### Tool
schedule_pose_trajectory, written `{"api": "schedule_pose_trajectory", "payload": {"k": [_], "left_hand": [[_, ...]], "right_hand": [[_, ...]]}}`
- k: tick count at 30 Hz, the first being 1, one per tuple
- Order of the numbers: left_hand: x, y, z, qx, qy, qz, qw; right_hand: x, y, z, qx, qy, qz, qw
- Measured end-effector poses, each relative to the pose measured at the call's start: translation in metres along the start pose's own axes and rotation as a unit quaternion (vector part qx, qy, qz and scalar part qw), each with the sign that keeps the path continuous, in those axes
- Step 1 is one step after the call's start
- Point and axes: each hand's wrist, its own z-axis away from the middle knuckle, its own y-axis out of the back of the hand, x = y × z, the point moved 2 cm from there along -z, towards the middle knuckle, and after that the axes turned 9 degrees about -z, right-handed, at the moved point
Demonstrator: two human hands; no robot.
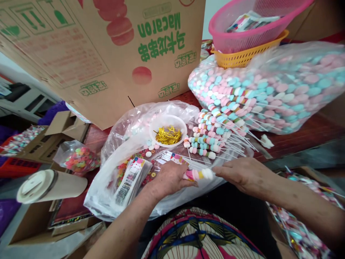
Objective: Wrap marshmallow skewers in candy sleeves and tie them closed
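My left hand (168, 178) is closed around a clear printed wrapper (172, 158) and the stick end of a candy skewer (198, 174) of pink, yellow and white discs. My right hand (242, 174) pinches the white end of that same skewer from the right. Both hands hover over a crinkled plastic sheet (107, 180). Just beyond them lies a heap of loose pastel candy skewers (212, 133), their white sticks pointing right. A white bowl (168, 130) holds gold twist ties. A stack of printed flat wrappers (130, 180) lies left of my left hand.
A big clear bag of candy skewers (272, 86) fills the right, with a pink basket (242, 21) nested in a yellow basket (242, 55) behind it. A large "Macaron" cardboard box (107, 54) stands at the back. A small bag of ring candies (79, 158) and a lidded tumbler (48, 185) lie left.
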Motion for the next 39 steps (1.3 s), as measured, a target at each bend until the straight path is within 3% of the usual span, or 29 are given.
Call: {"api": "schedule_pose_trajectory", "payload": {"k": [4,11,14,19,23,28,32,37,39], "left_hand": [[0.004,0.001,-0.008,-0.046,-0.002,0.075,0.996],[0.02,-0.011,-0.029,-0.049,0.044,0.201,0.977],[0.009,-0.01,-0.022,-0.034,0.048,0.284,0.957],[-0.013,-0.002,0.0,-0.061,0.046,0.132,0.988],[-0.01,0.004,0.004,-0.066,0.01,0.187,0.98],[-0.002,0.013,-0.003,-0.121,-0.062,0.334,0.933],[0.004,0.015,-0.01,-0.114,-0.051,0.31,0.943],[0.003,0.015,-0.005,-0.072,-0.039,0.335,0.939],[0.007,0.011,-0.003,-0.064,-0.04,0.294,0.953]], "right_hand": [[-0.004,-0.004,-0.015,-0.08,-0.017,0.017,0.997],[-0.019,-0.012,-0.045,-0.169,-0.071,-0.017,0.983],[-0.008,-0.016,-0.042,-0.119,-0.067,-0.044,0.99],[0.011,-0.012,-0.021,0.019,-0.004,-0.137,0.99],[0.007,-0.001,-0.016,0.075,0.04,-0.142,0.986],[-0.011,0.003,-0.021,0.07,0.099,-0.04,0.992],[-0.02,-0.004,-0.03,0.029,0.082,-0.071,0.994],[-0.009,0.011,-0.027,0.068,0.042,-0.06,0.995],[-0.009,0.013,-0.027,0.056,0.042,-0.06,0.996]]}}
